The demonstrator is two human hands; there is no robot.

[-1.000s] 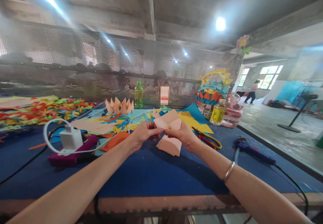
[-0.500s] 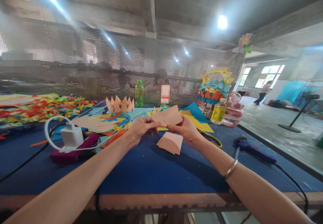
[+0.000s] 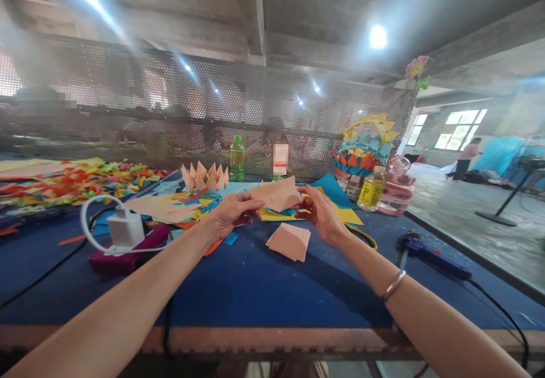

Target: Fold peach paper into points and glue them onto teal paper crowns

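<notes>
A folded piece of peach-coloured paper (image 3: 276, 193) is held up above the table, its left end pinched between the thumb and fingers of my left hand (image 3: 234, 213). At its right edge is my right hand (image 3: 321, 213), fingers apart and curved; whether a fingertip touches the paper I cannot tell. Below the hands, a small stack of peach paper pieces (image 3: 290, 242) lies on the blue tabletop (image 3: 238, 304). Scissors with a yellow handle (image 3: 364, 236) lie partly hidden behind my right wrist.
On the left are a purple power strip (image 3: 110, 259) with a white charger (image 3: 125, 227) and a heap of coloured paper pieces (image 3: 85, 185). A peach paper crown (image 3: 205, 176) and green bottle (image 3: 237, 159) stand behind. Right: yellow bottle (image 3: 371, 190), pink bottle (image 3: 395, 193), blue glue gun (image 3: 434, 256).
My right hand has loosened from the paper and shifted right, its fingers spreading. My left hand still holds the paper, which has moved slightly left. The view has turned a little.
</notes>
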